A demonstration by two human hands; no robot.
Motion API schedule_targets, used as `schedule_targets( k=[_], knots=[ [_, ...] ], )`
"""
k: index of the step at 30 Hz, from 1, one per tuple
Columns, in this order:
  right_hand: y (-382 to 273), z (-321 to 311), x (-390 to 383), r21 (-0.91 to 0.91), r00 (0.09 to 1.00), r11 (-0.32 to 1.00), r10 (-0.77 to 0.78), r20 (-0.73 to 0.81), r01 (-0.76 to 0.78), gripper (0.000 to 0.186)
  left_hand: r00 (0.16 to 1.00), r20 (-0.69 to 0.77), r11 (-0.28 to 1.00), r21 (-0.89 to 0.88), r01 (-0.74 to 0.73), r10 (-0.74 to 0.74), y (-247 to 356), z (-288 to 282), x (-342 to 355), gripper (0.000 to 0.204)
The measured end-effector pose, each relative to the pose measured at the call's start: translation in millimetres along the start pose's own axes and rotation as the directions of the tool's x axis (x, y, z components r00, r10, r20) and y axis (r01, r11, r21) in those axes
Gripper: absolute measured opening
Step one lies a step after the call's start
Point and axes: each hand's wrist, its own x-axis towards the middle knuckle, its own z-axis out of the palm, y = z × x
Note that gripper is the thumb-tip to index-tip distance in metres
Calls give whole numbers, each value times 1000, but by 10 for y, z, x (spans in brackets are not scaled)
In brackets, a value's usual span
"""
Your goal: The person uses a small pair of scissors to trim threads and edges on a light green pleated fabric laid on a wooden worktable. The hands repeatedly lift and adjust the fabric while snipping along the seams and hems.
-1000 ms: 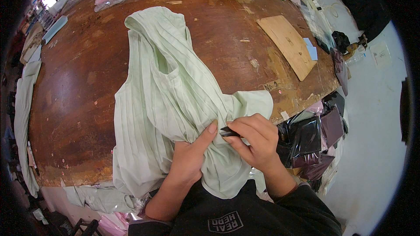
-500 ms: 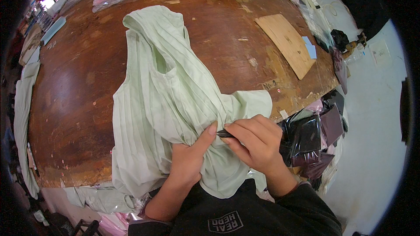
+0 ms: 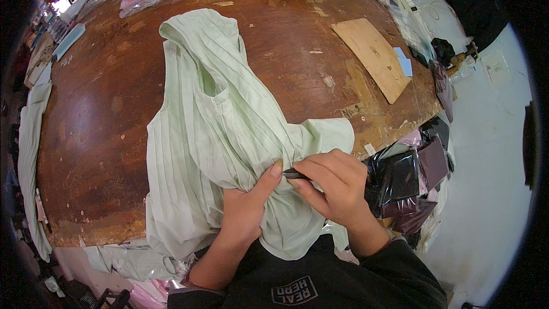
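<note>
In the head view, the right hand (image 3: 334,189) pinches a small dark tool (image 3: 296,175), its long axis pointing left, tip just beside the left hand's (image 3: 247,209) thumb, which grips the pale green garment (image 3: 243,123) draped over the table's (image 3: 97,137) near edge

A flat tan board (image 3: 373,60) lies beside light-blue paper (image 3: 405,65) on a worn brown table (image 3: 280,34).
</note>
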Motion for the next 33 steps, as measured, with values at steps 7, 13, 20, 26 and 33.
schedule_targets(
  k=[7,13,20,26,33],
  knots=[
    [-3,1,3,-13,1000,1000,-13,4,13,25,1000,-15,999,40,-13,14,11,5,-8,46],
    [-7,-6,-16,42,999,999,34,5,-35,27,1000,-10,1000,24,-3,3,14,3,-17,47],
    [-217,-242,-168,708,655,101,486,578,-699,29,1000,-5,1000,3,-5,5,69,5,-35,47],
    [-172,-136,-159,658,548,-147,437,713,-739,26,999,17,999,42,-32,31,52,-8,-40,41],
    [-121,-88,-138,677,560,-150,451,695,-720,26,998,46,993,110,-44,40,64,-34,-49,34]
  ],
)
